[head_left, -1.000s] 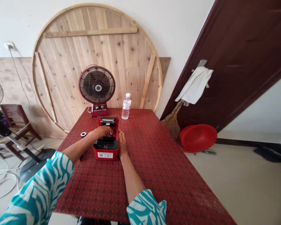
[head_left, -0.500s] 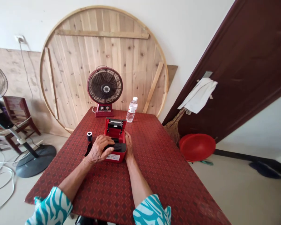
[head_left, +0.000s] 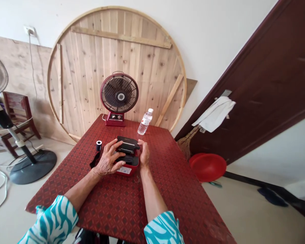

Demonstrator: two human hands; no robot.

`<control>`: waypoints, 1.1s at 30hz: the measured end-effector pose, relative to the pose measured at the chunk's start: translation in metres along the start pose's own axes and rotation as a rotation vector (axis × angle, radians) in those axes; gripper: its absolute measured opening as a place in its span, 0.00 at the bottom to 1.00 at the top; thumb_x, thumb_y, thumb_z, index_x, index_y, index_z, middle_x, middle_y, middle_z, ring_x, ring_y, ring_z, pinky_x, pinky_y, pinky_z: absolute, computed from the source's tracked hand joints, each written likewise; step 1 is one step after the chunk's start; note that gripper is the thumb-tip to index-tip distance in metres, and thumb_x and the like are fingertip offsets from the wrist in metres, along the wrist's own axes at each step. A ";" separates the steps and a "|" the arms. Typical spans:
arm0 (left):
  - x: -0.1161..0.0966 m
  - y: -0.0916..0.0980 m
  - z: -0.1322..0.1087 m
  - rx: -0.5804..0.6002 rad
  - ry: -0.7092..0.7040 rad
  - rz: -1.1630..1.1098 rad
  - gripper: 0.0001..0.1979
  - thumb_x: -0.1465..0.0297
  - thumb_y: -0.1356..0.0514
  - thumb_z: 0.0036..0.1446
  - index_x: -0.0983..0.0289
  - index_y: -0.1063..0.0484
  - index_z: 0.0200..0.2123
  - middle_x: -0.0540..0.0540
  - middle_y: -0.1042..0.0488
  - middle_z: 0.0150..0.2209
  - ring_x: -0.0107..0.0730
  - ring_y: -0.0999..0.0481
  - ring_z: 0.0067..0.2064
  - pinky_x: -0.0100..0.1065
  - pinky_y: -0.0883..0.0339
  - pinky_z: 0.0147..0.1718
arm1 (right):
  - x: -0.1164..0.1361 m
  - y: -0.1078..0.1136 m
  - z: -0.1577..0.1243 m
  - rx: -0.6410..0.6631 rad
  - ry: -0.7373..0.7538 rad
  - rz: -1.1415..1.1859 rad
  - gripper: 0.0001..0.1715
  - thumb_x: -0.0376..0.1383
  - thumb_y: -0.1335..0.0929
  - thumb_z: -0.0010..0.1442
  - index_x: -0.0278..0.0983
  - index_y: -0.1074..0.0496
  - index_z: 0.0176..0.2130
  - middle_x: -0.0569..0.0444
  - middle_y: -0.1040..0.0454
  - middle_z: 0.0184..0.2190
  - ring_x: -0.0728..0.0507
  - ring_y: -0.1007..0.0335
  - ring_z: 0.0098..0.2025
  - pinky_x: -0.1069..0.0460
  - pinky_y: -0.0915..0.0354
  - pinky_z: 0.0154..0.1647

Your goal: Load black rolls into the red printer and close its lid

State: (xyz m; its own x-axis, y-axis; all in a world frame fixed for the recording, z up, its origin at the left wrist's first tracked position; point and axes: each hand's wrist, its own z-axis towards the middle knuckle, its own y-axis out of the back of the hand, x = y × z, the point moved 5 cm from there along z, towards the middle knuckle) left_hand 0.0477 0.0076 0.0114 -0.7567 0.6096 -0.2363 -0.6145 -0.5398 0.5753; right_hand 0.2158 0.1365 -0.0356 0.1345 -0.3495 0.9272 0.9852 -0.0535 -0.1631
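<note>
A small red and black receipt printer sits on the table between my two hands. Its black lid is tilted partly down over the body, and a dark roller shows in the gap. My left hand lies spread over the printer's left side, fingertips at the lid's left edge and thumb along the front. My right hand is curled round the right side, its fingers at the lid's right corner. Left of the printer stands a small dark paper roll with a white core. A black strap-like piece lies beside my left wrist.
Behind the printer stand a red table fan and a clear water bottle. A patterned red cloth covers the table. A round wooden board leans on the wall. A red basin lies on the floor at right.
The printer lid has swung from upright down toward the body. My right hand has shifted up to the lid's corner, and my left fingers have moved forward onto the lid's edge.
</note>
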 end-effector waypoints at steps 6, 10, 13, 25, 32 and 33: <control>0.013 0.002 -0.005 -0.022 0.083 0.053 0.22 0.55 0.47 0.61 0.63 0.29 0.51 0.63 0.32 0.58 0.51 0.43 0.63 0.51 0.50 0.60 | 0.011 0.004 -0.028 -0.012 0.142 -0.161 0.21 0.46 0.43 0.62 0.39 0.28 0.32 0.49 0.26 0.47 0.44 0.34 0.53 0.48 0.43 0.58; 0.014 0.002 -0.005 0.035 0.108 0.071 0.19 0.57 0.50 0.63 0.61 0.28 0.48 0.59 0.25 0.50 0.46 0.34 0.57 0.49 0.50 0.59 | 0.007 0.004 -0.031 -0.015 0.157 -0.172 0.22 0.48 0.43 0.62 0.40 0.28 0.33 0.50 0.27 0.46 0.44 0.34 0.52 0.48 0.43 0.57; 0.015 0.004 -0.004 0.021 0.130 0.081 0.21 0.57 0.52 0.64 0.62 0.32 0.52 0.59 0.24 0.47 0.43 0.31 0.54 0.48 0.50 0.60 | 0.002 0.004 -0.031 -0.011 0.199 -0.171 0.23 0.50 0.43 0.62 0.39 0.28 0.35 0.50 0.28 0.47 0.43 0.34 0.52 0.46 0.43 0.57; 0.015 0.008 -0.007 -0.020 0.116 0.130 0.17 0.64 0.53 0.66 0.61 0.32 0.51 0.57 0.23 0.46 0.39 0.30 0.53 0.46 0.52 0.60 | 0.000 0.004 -0.031 0.008 0.233 -0.142 0.24 0.52 0.42 0.62 0.40 0.27 0.36 0.49 0.27 0.45 0.43 0.33 0.51 0.45 0.41 0.57; 0.028 0.020 -0.009 -0.145 0.143 0.156 0.16 0.65 0.52 0.65 0.63 0.32 0.51 0.60 0.25 0.48 0.40 0.30 0.53 0.46 0.48 0.59 | -0.011 0.005 -0.036 0.003 0.012 -0.051 0.31 0.55 0.42 0.61 0.39 0.33 0.54 0.46 0.27 0.51 0.41 0.32 0.53 0.43 0.40 0.57; 0.030 0.020 -0.008 -0.129 0.152 0.157 0.15 0.66 0.51 0.64 0.62 0.31 0.49 0.59 0.25 0.46 0.40 0.29 0.51 0.46 0.48 0.59 | -0.013 0.005 -0.037 0.005 -0.008 -0.043 0.32 0.55 0.41 0.61 0.39 0.33 0.54 0.46 0.26 0.51 0.41 0.31 0.52 0.44 0.39 0.56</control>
State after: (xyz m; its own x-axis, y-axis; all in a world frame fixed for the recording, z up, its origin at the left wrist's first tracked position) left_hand 0.0109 0.0100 0.0094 -0.8639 0.4233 -0.2728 -0.5029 -0.6962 0.5123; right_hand 0.2150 0.1065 -0.0603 0.0926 -0.3395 0.9360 0.9906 -0.0635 -0.1210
